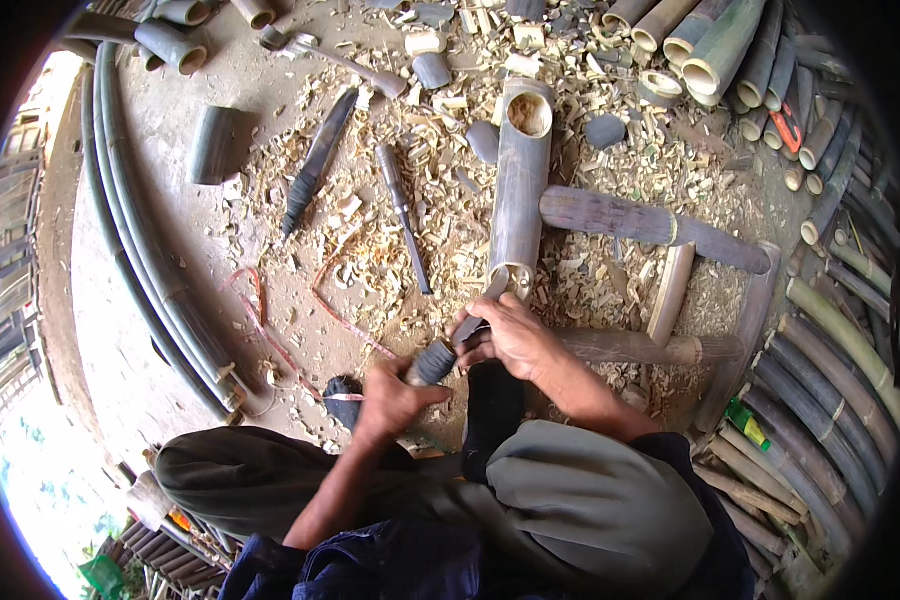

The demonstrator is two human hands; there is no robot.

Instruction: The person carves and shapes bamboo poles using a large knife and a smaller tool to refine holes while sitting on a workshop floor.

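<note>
The knife (pixel 434 362) is in your two hands, in front of your bent knees, its dark wrapped handle toward your left and its blade slanting up toward the lower end of a thick bamboo tube (pixel 519 200); whether the blade touches that end, you cannot tell from here. Your left hand (pixel 398 396) is closed around the handle; your right hand (pixel 511 338) has its fingers and thumb bent around the blade.

The tube has a round hole near its far end and is joined to a bamboo crossbar (pixel 610 216) running off to your right; a second crossbar (pixel 625 346) lies nearer you, partly behind your right forearm. To the tube's left lies a chisel (pixel 402 212); beyond it, a long dark blade (pixel 322 155) with a wrapped grip; nearer your left hand, a reddish tape (pixel 261 318) curls on the ground; pale shavings (pixel 370 255) surround them; long bamboo poles (pixel 155 230) lie at far left.
</note>
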